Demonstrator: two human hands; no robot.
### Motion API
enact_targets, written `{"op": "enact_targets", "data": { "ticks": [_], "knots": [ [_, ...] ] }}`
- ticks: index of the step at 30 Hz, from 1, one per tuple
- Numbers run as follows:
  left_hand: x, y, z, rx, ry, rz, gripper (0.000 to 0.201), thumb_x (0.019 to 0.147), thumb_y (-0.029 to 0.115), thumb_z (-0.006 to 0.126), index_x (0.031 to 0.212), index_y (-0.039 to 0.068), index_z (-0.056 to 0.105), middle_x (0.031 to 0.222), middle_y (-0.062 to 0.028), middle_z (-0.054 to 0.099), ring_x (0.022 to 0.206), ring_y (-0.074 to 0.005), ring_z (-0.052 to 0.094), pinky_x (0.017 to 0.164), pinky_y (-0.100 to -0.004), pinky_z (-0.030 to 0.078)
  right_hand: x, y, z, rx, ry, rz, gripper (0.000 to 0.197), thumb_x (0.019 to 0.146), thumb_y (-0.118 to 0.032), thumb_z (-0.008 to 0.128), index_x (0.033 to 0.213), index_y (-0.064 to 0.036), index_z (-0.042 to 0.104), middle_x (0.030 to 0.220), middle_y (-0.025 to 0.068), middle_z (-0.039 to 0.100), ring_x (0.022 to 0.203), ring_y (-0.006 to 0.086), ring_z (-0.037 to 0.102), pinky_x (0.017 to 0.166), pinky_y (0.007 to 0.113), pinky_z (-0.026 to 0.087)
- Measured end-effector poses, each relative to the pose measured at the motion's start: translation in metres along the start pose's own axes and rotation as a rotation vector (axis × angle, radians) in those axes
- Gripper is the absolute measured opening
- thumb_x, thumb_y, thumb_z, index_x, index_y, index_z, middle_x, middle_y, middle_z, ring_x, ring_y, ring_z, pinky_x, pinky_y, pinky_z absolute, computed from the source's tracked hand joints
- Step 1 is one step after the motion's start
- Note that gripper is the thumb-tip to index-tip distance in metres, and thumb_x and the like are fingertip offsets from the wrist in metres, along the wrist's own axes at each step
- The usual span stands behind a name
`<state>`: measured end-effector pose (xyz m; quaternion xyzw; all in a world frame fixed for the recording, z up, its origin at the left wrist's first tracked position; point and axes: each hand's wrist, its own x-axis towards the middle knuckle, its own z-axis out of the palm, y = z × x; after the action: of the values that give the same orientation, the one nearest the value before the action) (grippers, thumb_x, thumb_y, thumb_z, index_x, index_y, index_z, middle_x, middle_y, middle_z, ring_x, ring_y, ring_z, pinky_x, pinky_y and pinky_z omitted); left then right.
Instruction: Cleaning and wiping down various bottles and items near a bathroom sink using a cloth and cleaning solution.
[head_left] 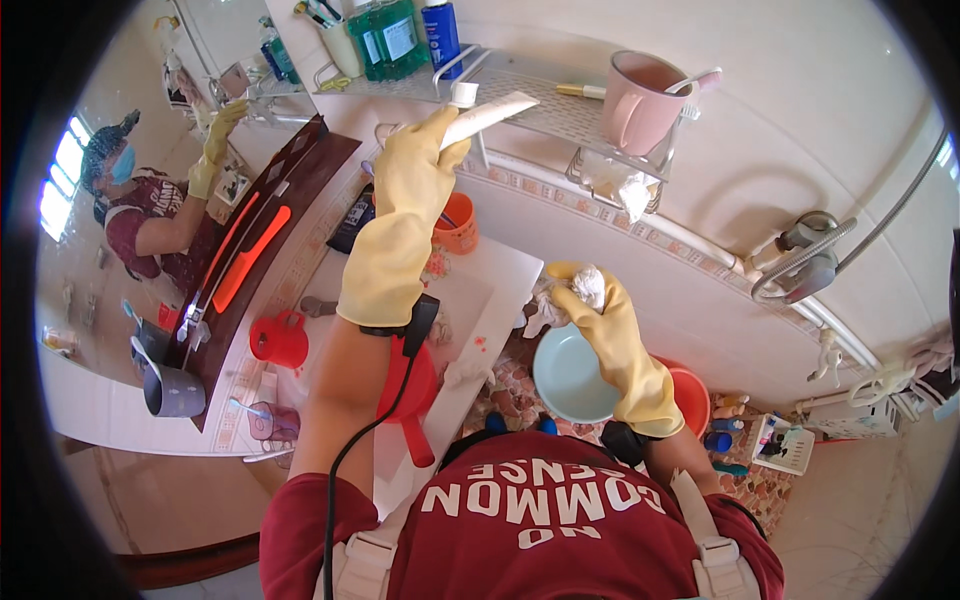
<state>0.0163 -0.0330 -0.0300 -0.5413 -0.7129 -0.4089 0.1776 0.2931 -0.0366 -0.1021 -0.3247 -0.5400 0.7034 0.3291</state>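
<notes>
My left hand (415,165), in a yellow rubber glove, is raised to the edge of the wall shelf. Its fingers are closed around a white, flattened squeeze tube (490,117) that points to the right. A small white cap (463,94) shows just above the fingers; whether it belongs to the tube I cannot tell. Lower and to the right, my right hand (600,320), gloved the same way, grips a crumpled white cloth (588,287) over a pale blue basin (570,375). Part of the cloth hangs out beside the fingers.
The metal shelf (530,100) carries green bottles (395,45), a blue bottle (440,38) and a pink mug (643,100) with a toothbrush. On the white counter (500,290) are an orange cup (457,225) and a red dipper (415,400). A mirror (150,250) stands left; a shower fitting (808,260) is right.
</notes>
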Motion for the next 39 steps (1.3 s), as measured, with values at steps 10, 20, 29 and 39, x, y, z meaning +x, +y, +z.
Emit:
{"op": "enact_targets", "data": {
  "ticks": [10,20,29,39],
  "knots": [
    [0.008,-0.029,0.019,-0.142,-0.061,-0.07,0.04,0.09,0.014,0.075,0.13,0.014,0.069,0.085,-0.0124,0.069,0.071,-0.0181,0.059,0.07,-0.0322,0.049,0.041,-0.001,0.016,-0.07,-0.001,-0.066,0.033,0.095,-0.016,0.072,0.122,0.0014,0.066,0.099,0.0026,0.069,0.086,0.0109,0.063,0.075,0.028,0.052],
    [0.013,-0.02,0.01,-0.191,-0.068,-0.045,0.031,0.091,0.012,0.071,0.122,0.013,0.073,0.081,-0.013,0.069,0.071,-0.0208,0.062,0.07,-0.0349,0.05,0.173,-0.03,0.068,-0.664,0.05,-0.249,0.059,0.089,-0.029,0.078,0.141,-0.0087,0.059,0.093,0.0212,0.075,0.081,0.0259,0.076,0.072,0.036,0.057],
    [0.001,-0.028,0.006,-0.409,-0.016,0.026,0.033,0.091,0.017,0.076,0.123,0.008,0.071,0.1,-0.0168,0.075,0.086,-0.0264,0.072,0.078,-0.0361,0.054,0.215,-0.004,0.079,-0.408,0.026,-0.197,0.025,0.093,-0.015,0.069,0.116,-0.0062,0.074,0.077,0.0097,0.072,0.063,0.0167,0.068,0.056,0.033,0.054],
    [-0.106,-0.037,-0.042,-0.893,-0.015,-0.567,0.036,0.1,0.014,0.067,0.13,-0.006,0.063,0.118,-0.0133,0.074,0.108,-0.0162,0.069,0.097,-0.0281,0.05,0.095,0.04,0.026,-0.193,-0.161,0.26,0.024,0.092,-0.016,0.072,0.107,0.0024,0.072,0.086,0.0103,0.074,0.068,0.0164,0.07,0.058,0.032,0.055]
  ]
}}
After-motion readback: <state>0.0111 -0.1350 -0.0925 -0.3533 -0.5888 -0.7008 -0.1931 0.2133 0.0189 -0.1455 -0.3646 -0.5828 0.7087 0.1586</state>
